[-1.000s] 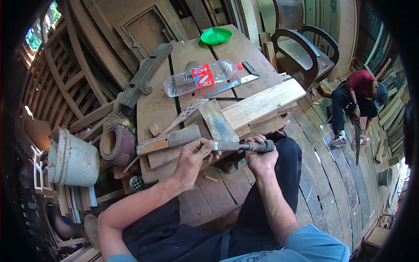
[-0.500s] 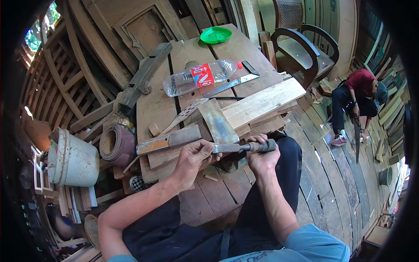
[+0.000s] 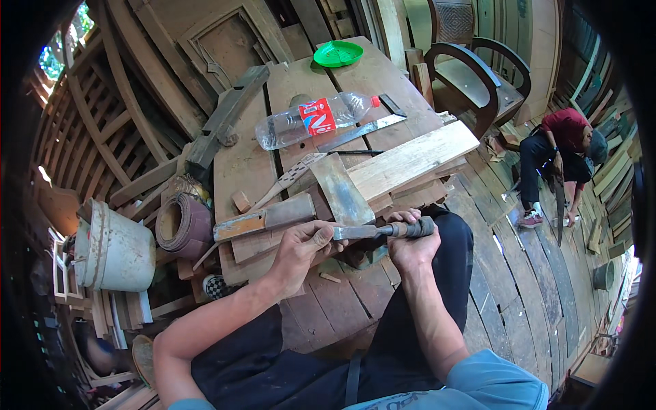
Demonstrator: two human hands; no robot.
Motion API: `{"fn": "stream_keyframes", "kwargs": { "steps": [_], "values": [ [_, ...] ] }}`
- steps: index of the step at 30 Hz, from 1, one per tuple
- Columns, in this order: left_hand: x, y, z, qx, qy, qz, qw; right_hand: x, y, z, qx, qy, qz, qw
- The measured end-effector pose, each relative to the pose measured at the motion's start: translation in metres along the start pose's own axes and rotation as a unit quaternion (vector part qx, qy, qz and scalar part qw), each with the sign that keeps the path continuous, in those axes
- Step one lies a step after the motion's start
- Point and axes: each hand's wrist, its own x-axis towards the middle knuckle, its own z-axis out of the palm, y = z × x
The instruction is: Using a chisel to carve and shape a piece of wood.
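Note:
A chisel [image 3: 367, 231] lies crosswise between my hands above the front of the workbench. My right hand [image 3: 415, 251] is wrapped round its dark, banded handle, while the fingers of my left hand [image 3: 305, 247] pinch the end of the flat metal blade. Just beyond the blade, a worn rectangular metal plate [image 3: 343, 193] leans on the wood pieces. Left of that plate rests an orange and grey block [image 3: 265, 219], possibly a sharpening stone. A pale wooden board [image 3: 415, 161] lies to the right of the plate. My left fingertips hide the chisel's cutting edge.
On the workbench [image 3: 301, 75] are a plastic bottle [image 3: 283, 131], a try square [image 3: 365, 132] and a green dish [image 3: 337, 54]. A white bucket [image 3: 119, 247] and a sandpaper roll [image 3: 184, 225] stand left. At right, a person [image 3: 564, 147] bends over a handsaw [image 3: 560, 212] near an armchair [image 3: 471, 75].
My hands and the chisel have barely shifted. The bottle's label is turned slightly, as if it rolled a little. At right, the other person's saw has moved up and back.

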Motion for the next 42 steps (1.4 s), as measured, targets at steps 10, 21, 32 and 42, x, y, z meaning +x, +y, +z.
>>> {"fn": "stream_keyframes", "kwargs": {
  "steps": [10,21,32,42],
  "values": [
    [-0.001,-0.004,-0.003,-0.002,-0.013,0.002,1.0,-0.005,0.001,0.005,-0.015,-0.036,-0.016,0.999],
    [0.007,-0.001,-0.021,0.091,0.071,0.106,0.988,-0.031,0.017,0.025,-0.145,-0.195,0.029,0.97],
    [0.041,-0.003,-0.099,0.666,0.057,0.294,0.683,-0.034,0.036,0.009,-0.296,-0.468,-0.111,0.825],
    [0.038,-0.011,-0.103,0.675,0.048,0.229,0.7,-0.029,0.066,-0.01,-0.517,-0.635,-0.169,0.549]
  ]
}}
